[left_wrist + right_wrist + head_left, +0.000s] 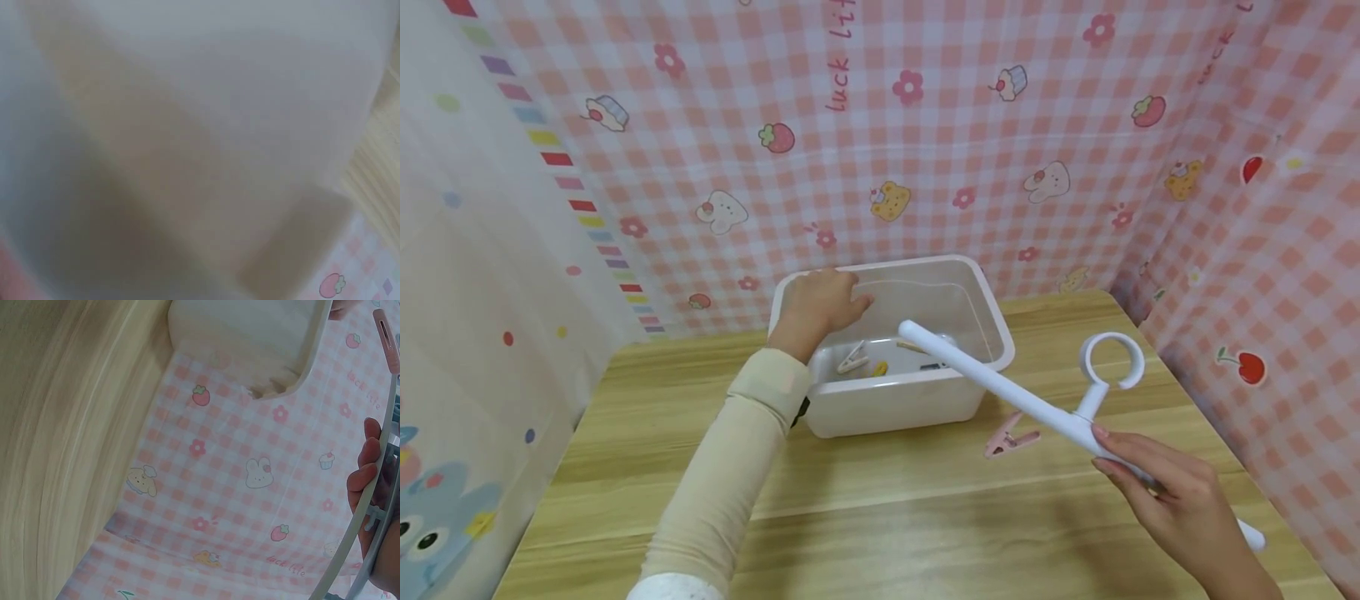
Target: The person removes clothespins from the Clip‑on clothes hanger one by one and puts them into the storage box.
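A white plastic bin [887, 408] stands at the back of the table, with a white clothespin [852, 358], a yellow piece [880, 367] and other small pieces inside. My left hand [820, 304] grips its far left rim, thumb over the inside. My right hand [1180, 500] pinches a white clip hanger [1000, 383], a long bar topped by an open ring hook. The bar slants up toward the bin and overlaps its near rim in the head view. Below the bar shows a pink clothespin [1011, 437]. In the left wrist view, blurred pale surfaces fill most of the frame.
A wood-grain table [880, 517] lies under everything. Directly behind the bin hangs a pink checked cloth [925, 167], which also covers the right side. On the left is a pale cloth [497, 250] with coloured dots.
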The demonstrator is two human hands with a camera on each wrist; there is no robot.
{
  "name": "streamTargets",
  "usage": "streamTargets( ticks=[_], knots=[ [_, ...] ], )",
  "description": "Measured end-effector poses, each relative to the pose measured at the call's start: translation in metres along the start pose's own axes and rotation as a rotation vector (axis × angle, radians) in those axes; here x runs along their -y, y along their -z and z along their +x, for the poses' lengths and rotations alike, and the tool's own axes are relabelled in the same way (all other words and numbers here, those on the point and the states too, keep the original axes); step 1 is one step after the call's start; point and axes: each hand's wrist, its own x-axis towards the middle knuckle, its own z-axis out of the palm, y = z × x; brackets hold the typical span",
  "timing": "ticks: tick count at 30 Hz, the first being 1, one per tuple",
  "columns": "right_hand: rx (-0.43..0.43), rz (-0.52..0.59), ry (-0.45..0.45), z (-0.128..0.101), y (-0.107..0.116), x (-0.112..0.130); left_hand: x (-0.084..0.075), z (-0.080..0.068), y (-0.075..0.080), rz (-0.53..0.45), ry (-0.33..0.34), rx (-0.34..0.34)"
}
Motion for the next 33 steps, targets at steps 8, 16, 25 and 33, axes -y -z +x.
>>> streamTargets(
  ticks=[8,16,25,33],
  knots=[
    [0.001,-0.024,-0.014,0.002,-0.002,0.002,0.005,-0.001,-0.003,-0.012,-0.01,0.002],
    [-0.001,-0.017,-0.006,0.003,-0.003,0.003,0.004,-0.005,-0.004,-0.054,-0.034,-0.021],
    [-0.01,0.005,0.018,0.007,-0.006,0.001,0.0,-0.021,-0.012,-0.142,-0.104,-0.1],
    [0.0,0.04,0.018,0.007,-0.012,0.0,-0.017,-0.055,-0.021,-0.49,-0.288,-0.204]
  ],
)
